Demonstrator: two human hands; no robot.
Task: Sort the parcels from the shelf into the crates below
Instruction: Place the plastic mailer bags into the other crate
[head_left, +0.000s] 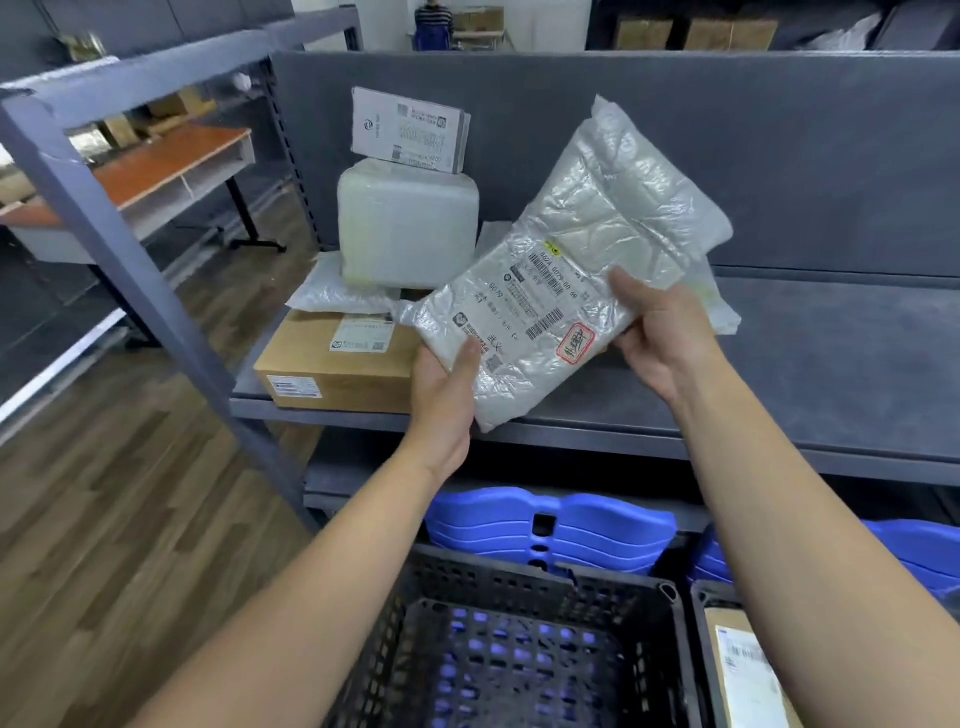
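A flat white plastic-wrapped parcel (582, 244) with a shipping label and a red stamp is held tilted above the grey shelf (805, 353). My left hand (444, 400) grips its lower corner, thumb on the label side. My right hand (660, 338) grips its right edge. On the shelf at the left lie a brown cardboard box (337, 369), a small white bag (332, 293), a white foam-wrapped block (408, 223) and a grey labelled parcel (410, 130) on top of it. Below stands a black crate (519, 649); a second crate (701, 623) at its right holds a brown labelled parcel (748, 670).
Blue plastic crates (550, 525) are stacked under the shelf behind the black ones. The shelf's grey upright post (130, 249) slants down at the left. Wooden floor (114, 493) lies to the left, with a desk (171, 166) beyond. Another white bag (719, 306) lies behind the held parcel.
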